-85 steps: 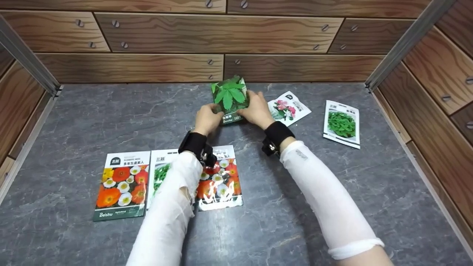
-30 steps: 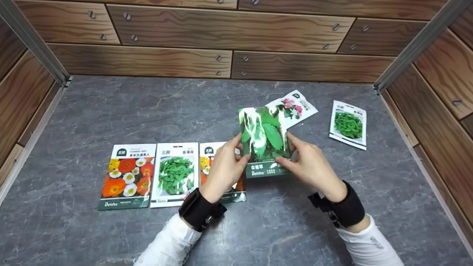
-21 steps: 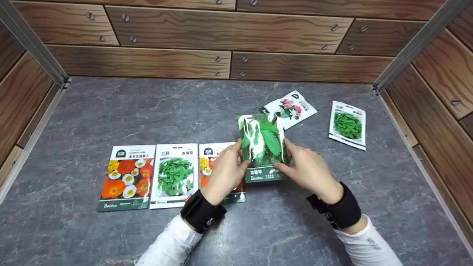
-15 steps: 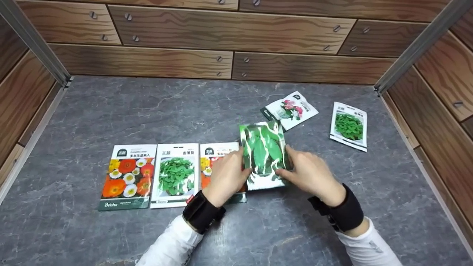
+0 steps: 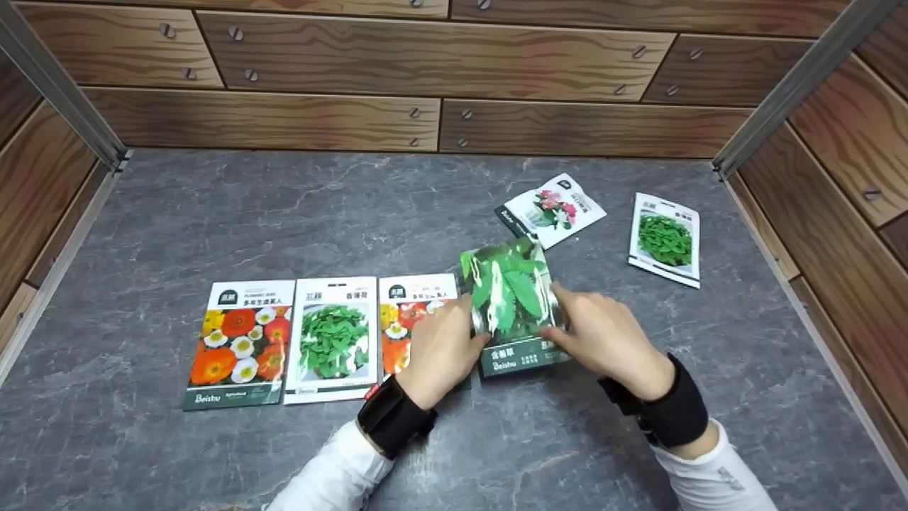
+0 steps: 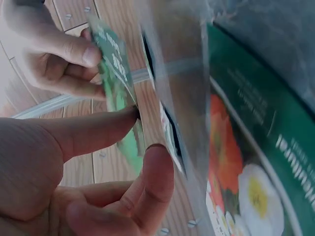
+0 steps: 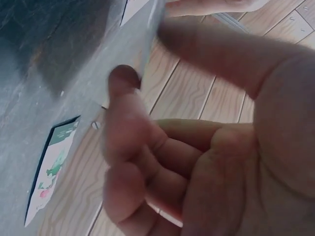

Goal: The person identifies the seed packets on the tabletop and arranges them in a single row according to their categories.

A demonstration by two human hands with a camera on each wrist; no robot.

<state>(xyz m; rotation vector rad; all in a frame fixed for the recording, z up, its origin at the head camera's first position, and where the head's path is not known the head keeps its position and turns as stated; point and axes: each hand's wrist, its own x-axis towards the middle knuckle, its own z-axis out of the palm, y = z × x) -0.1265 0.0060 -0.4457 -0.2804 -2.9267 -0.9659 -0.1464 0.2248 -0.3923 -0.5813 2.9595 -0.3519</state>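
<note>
My left hand [image 5: 447,351] and right hand [image 5: 616,341] pinch the two side edges of a green seed packet [image 5: 514,287] with a leaf picture, thumbs on its front. In the head view the packet stands just right of a row of seed packets, its top edge near the pink-flower packet. The left wrist view shows the packet [image 6: 120,93] nearly edge-on, between the left thumb and fingertips, with the right hand [image 6: 59,54] beyond. In the right wrist view its edge is blurred between thumb and fingers. My left hand partly covers the right-hand poppy seed packet [image 5: 397,355].
Left of it in the row lie a green-herb seed packet [image 5: 333,341] and another poppy packet [image 5: 241,348]. A pink-flower packet [image 5: 553,209] lies askew behind, and a second herb packet [image 5: 665,238] at the right. Wood-patterned walls [image 5: 340,57] bound the grey tabletop [image 5: 284,206].
Both hands have brought the leaf packet from near the back wall forward and to the right, beside the row. Over the last second it has moved slightly nearer to me.
</note>
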